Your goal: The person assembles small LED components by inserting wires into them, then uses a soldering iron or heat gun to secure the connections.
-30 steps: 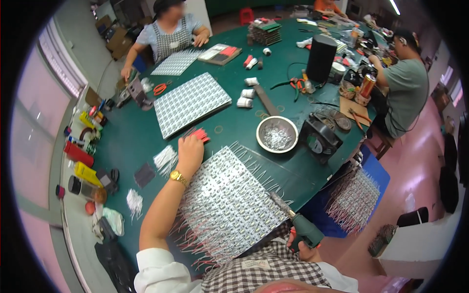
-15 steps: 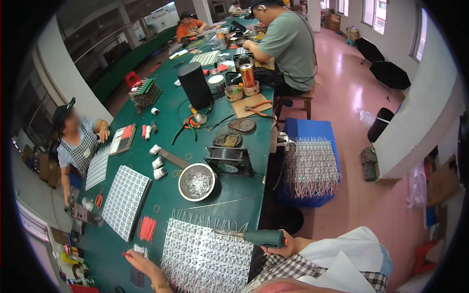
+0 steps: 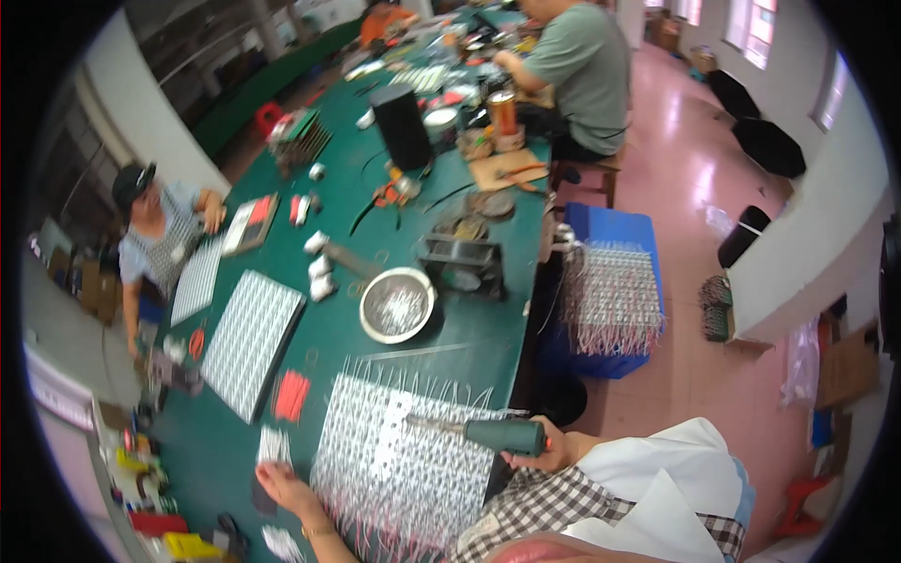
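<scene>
1. The right hand (image 3: 542, 446) was wrapped round the smooth, dark green handle of an iron (image 3: 502, 436).
2. The iron's slim metal barrel pointed left over the board (image 3: 394, 469), its long axis running nearly crosswise.
3. The board, a pale slab with rows of small bumps, lay on the glossy green table (image 3: 328, 328), thin wires fringing its near and far edges.
4. The left hand (image 3: 286, 488), fingers bent, was at the white wires (image 3: 275, 445); whether it pinched any, I could not tell.

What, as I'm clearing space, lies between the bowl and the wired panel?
In the head view, a thin rod lies between bowl and panel.
</scene>
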Motion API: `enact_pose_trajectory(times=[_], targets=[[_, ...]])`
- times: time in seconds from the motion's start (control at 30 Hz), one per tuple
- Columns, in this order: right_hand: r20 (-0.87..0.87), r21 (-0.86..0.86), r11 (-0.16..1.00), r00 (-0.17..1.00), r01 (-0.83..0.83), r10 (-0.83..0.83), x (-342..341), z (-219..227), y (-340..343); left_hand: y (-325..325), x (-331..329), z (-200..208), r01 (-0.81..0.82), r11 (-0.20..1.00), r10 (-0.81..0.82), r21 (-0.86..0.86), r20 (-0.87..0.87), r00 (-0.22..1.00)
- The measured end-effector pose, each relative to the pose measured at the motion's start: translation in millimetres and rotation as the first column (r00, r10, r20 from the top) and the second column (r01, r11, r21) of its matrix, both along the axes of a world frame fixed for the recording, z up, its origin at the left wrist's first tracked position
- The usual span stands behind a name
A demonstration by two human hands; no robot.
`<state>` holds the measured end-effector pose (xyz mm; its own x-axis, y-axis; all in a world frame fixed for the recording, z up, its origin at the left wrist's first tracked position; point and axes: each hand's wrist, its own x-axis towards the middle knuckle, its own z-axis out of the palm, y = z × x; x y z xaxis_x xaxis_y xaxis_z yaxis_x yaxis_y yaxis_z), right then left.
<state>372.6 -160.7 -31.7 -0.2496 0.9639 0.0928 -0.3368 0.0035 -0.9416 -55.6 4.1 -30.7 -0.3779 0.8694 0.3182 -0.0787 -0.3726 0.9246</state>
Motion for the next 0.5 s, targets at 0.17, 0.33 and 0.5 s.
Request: enact_pose_trajectory(times=[0.17, 0.33, 0.5], targets=[[0.033, 0.031, 0.999, 0.999, -0.022, 0.021, -3, 3, 5, 1, 13, 8, 0.208, 0.975, -0.210, -0.076, -0.022, 0.977], [0.007, 0.059, 0.996, 0.998, -0.060, 0.060, -6, -4, 12, -3, 12, 9, 0.240, 0.946, -0.269, -0.221, -0.117, 0.956], [-0.053, -0.022, 0.989, 0.988, -0.147, 0.146, -6, -9, 23, -3, 17, 18, 0.154, 0.924, -0.216, -0.349, -0.147, 0.965]])
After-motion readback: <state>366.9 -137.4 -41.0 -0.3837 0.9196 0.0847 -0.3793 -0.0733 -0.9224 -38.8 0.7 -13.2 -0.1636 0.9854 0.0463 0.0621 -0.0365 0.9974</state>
